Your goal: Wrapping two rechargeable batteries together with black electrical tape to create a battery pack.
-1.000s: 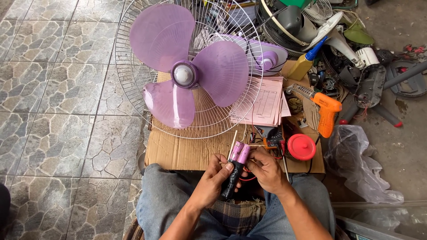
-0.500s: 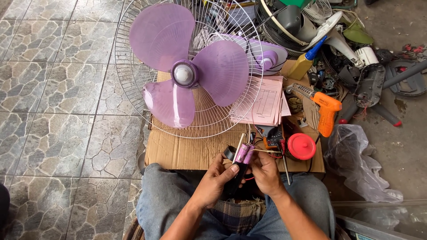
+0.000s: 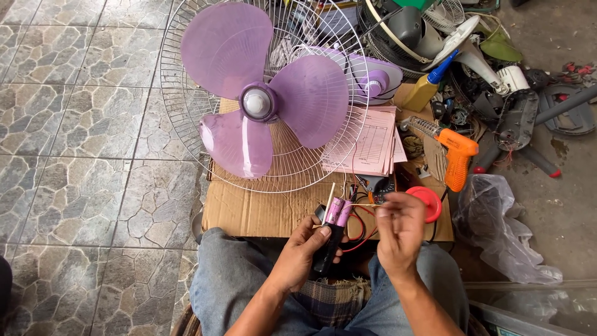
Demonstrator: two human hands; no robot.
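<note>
Left hand [image 3: 300,252] grips a black holder [image 3: 328,246] with purple cells [image 3: 339,210] at its top, over the lap. Right hand [image 3: 400,229], just beside it, pinches a thin wire [image 3: 360,205]. Cardboard edge [image 3: 261,214] and fan guard [image 3: 205,118] sit just beyond the knuckles; open floor lies left.

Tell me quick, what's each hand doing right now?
Left hand: closed around the purple battery pack and its black casing.
Right hand: fingertips pinched on a thin wire from the pack.

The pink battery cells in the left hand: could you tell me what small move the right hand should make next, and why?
Probably bring the right hand back down to the pink battery cells. The left hand grips the cells and the black holder alone, while the right hand is raised beside them, pinching a thin strip that reaches toward their top. The red wires hang loose between the hands.
</note>
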